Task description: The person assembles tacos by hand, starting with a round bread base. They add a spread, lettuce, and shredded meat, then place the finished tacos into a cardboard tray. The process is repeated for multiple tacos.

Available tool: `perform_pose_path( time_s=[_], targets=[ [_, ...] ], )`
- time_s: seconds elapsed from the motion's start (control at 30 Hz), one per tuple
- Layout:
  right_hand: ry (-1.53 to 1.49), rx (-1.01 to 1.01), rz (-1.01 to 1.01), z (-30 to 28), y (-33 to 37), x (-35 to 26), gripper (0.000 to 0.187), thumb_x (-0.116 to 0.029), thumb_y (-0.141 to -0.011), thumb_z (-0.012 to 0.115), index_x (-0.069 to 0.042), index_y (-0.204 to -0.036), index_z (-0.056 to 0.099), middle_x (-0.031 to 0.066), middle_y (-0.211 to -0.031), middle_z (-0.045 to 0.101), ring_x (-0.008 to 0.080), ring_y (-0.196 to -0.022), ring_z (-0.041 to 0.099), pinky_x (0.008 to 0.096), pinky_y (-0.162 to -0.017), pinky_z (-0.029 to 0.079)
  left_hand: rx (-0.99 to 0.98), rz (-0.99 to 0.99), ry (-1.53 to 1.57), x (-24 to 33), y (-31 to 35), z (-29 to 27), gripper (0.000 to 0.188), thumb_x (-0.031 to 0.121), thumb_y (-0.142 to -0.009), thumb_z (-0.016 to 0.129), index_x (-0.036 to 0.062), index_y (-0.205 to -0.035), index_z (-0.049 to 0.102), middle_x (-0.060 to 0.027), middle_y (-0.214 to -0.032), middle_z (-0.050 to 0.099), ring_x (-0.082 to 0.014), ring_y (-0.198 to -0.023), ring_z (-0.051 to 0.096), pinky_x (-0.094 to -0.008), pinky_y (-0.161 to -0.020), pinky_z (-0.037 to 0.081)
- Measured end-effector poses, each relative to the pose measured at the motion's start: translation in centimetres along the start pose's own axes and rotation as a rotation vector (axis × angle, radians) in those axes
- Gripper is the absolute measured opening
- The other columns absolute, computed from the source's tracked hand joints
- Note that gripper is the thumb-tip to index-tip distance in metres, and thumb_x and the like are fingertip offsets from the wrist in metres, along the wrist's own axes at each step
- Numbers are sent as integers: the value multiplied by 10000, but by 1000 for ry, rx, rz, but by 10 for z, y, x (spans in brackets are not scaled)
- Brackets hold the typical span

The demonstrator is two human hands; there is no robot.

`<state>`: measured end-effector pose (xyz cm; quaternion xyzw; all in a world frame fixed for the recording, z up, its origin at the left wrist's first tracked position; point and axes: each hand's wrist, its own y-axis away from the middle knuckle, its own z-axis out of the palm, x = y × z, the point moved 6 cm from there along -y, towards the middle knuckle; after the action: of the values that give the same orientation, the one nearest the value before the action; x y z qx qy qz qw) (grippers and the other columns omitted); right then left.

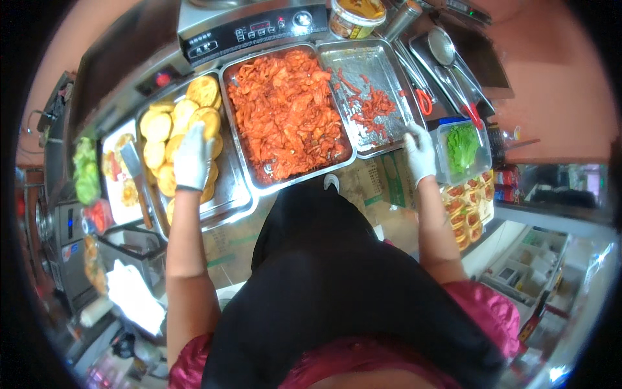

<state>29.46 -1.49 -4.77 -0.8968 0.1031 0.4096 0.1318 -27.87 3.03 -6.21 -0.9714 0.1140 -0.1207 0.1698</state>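
Observation:
My left hand [193,159], in a white glove, is over the steel tray of round yellow flatbreads [155,152]. Its fingers are stretched out along the breads, and I see nothing held in it. My right hand [420,154], gloved the same way, is at the near right corner of a second steel tray [382,58]. Its thumb and fingers are apart next to the rim; whether they touch it I cannot tell. A few red meat strips [374,110] lie in that tray. Between the hands stands a tray heaped with red sauced meat slices [285,117].
A scraper [133,162] rests on a white board at the left. Beyond the trays are an induction cooker [253,32] and a sauce tub [355,18]. At the right are a skimmer [442,48], red-handled scissors [424,100], a lettuce box [461,149] and several topped breads [463,211].

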Motion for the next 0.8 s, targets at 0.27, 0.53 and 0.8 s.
perform_pose_path(
  time_s=[0.27,0.53,0.8],
  targets=[
    [483,60,58,-28,-141,110,391,-179,-862,700,-56,-1232,678,217,-1211,651,361,-1088,654,423,-991,505,545,-928,1819,-38,80,-14,504,309,-1009,590,57,-1432,477,-126,-1407,560,-257,-1268,563,-415,-1018,499],
    [735,-299,-44,2,-193,139,535,-186,-844,730,-133,-1354,578,204,-1218,663,389,-1110,643,475,-955,517,714,-1006,1997,61,98,-5,423,162,-972,661,33,-1359,549,-108,-1348,628,-246,-1234,611,-428,-1012,532],
    [873,-469,115,1,-212,129,619,-252,-860,672,-103,-1425,468,236,-1177,683,403,-1068,668,479,-928,516,600,-1032,2234,147,34,4,341,131,-991,634,12,-1306,582,-123,-1293,655,-251,-1187,638,-416,-1024,535]
  ],
)
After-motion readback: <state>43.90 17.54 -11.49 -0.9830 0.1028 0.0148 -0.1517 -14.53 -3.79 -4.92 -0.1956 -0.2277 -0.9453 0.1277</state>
